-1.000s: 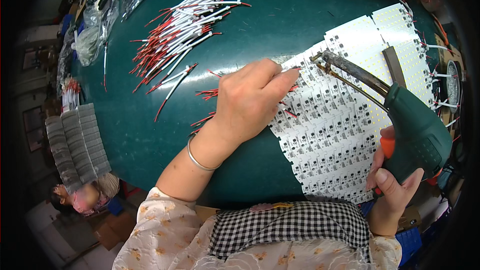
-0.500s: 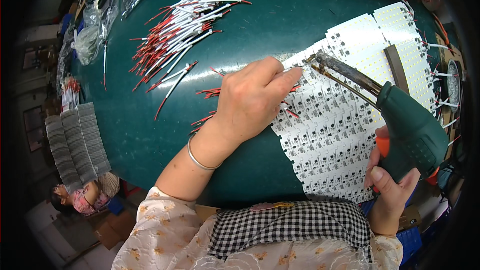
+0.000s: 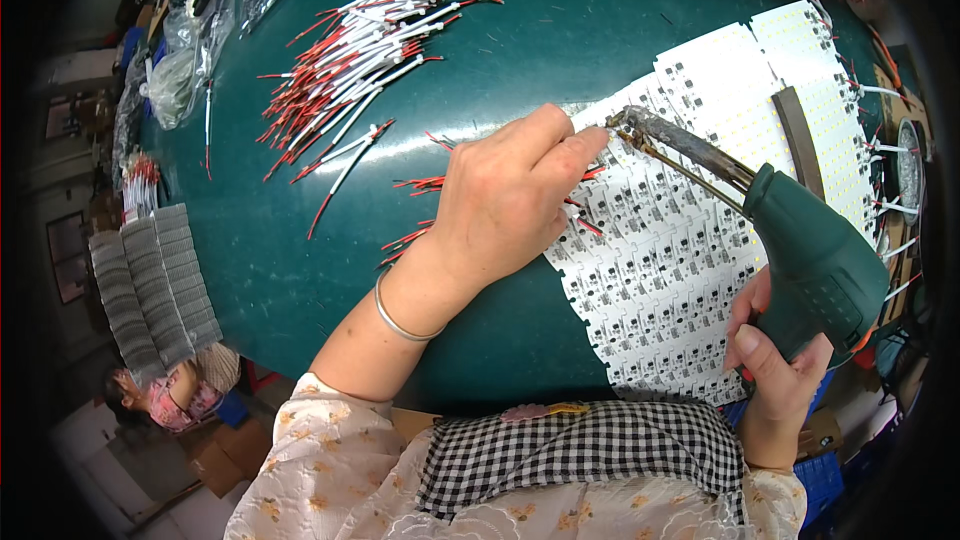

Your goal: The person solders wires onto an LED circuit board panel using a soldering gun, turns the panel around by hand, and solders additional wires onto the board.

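On the worktop [image 3: 300,270] a sheet of circuit boards [image 3: 680,240] lies at the right, running from the near edge toward the far right. The left hand [image 3: 505,200] rests on the sheet's left edge, with a few wires [image 3: 415,235] under and just left of it. The soldering gun [image 3: 790,240] lies over the sheet, its tip just beside the left fingertips, its grip in the right hand [image 3: 775,380] at the near right. A heap of wires [image 3: 365,50] lies behind and left of the left hand. Plastic bags [image 3: 190,50] sit at the far left, stacked strips [image 3: 150,285] at the near left edge.
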`<state>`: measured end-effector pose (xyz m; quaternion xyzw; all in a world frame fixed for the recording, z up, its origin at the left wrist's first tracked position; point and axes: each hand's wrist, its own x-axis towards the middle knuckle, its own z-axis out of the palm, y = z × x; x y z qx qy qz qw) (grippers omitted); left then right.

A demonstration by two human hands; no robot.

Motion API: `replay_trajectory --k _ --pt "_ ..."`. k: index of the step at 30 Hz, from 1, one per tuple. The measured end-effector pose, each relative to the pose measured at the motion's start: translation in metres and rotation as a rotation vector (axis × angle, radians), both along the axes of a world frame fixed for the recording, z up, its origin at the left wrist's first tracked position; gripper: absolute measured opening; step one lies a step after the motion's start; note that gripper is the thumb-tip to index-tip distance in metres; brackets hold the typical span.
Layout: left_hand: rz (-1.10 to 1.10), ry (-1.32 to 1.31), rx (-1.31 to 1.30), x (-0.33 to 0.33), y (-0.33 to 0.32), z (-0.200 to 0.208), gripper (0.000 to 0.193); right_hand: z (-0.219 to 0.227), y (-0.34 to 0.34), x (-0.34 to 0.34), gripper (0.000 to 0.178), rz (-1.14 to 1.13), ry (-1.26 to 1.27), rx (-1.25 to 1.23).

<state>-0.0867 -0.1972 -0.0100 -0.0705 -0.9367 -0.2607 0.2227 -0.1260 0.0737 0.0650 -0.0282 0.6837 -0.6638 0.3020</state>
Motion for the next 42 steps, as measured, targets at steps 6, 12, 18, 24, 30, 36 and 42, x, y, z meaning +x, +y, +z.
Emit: replay_trajectory --k 6,12,18,24,30,36,42 --pt "0.000 -0.007 -0.002 0.001 0.000 -0.001 0.051 -0.010 -0.004 0.004 0.057 -0.081 0.088 0.086" --pt "0.002 -0.008 -0.007 0.001 0.000 0.000 0.054 0.002 0.004 -0.004 0.073 -0.169 0.134 -0.002" --pt "0.027 -0.053 0.027 0.000 0.001 0.002 0.048 0.002 0.017 0.005 0.077 -0.204 0.086 0.014" --pt "-0.097 -0.020 0.151 -0.005 -0.010 -0.005 0.039 -0.002 0.016 0.011 0.072 -0.172 0.146 0.067" --pt "-0.115 0.012 0.139 -0.004 -0.011 -0.007 0.037 -0.004 0.012 0.021 0.063 -0.193 0.079 0.107" --pt "-0.128 0.034 0.091 -0.004 -0.012 -0.010 0.036 -0.002 0.009 0.020 0.056 -0.164 0.004 0.083" --pt "-0.125 0.034 0.083 -0.003 -0.009 -0.008 0.038 -0.001 0.013 0.022 0.051 -0.054 -0.017 0.163"
